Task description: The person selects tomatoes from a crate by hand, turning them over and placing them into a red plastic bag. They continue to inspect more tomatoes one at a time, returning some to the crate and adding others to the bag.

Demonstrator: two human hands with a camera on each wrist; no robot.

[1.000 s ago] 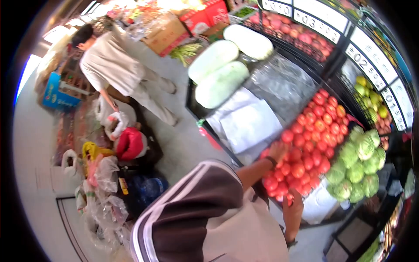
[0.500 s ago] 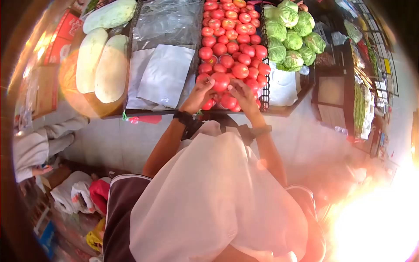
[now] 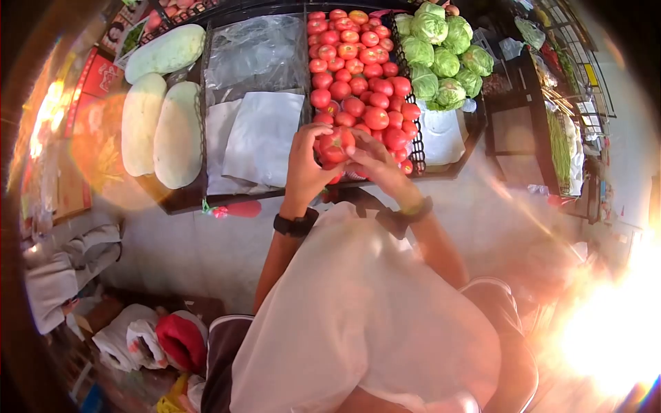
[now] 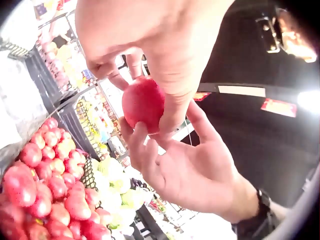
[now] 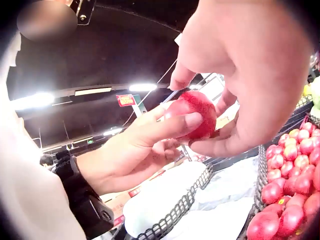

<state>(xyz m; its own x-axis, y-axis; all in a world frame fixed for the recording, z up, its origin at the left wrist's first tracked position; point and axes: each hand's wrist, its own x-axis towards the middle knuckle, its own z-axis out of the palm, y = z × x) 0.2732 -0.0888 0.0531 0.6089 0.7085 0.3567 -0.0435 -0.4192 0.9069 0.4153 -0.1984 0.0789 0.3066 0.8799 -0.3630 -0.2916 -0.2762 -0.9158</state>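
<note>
Over the near end of the tomato pile, both hands hold one large red tomato (image 3: 336,146). My left hand (image 3: 303,168) grips it from the left; in the right wrist view the left thumb (image 5: 175,127) presses across the tomato (image 5: 205,107). From the other side my right hand (image 3: 385,168) has its fingers round the fruit. In the left wrist view, the right fingertips (image 4: 141,129) touch the underside of the tomato (image 4: 142,100). Loose tomatoes (image 3: 375,100) fill the bin below the hands.
Right of the tomatoes, past a black mesh divider (image 3: 418,148), are green cabbages (image 3: 446,62). White paper sheets (image 3: 265,134) and clear plastic (image 3: 255,51) lie to the left. Long pale winter melons (image 3: 177,134) are farther left. A cabinet (image 3: 516,141) stands at the right.
One second ago the hands were apart, the left on the pile and the right with a tomato. The view has turned, and both hands now hold a tomato, seemingly raised since half a second ago.
</note>
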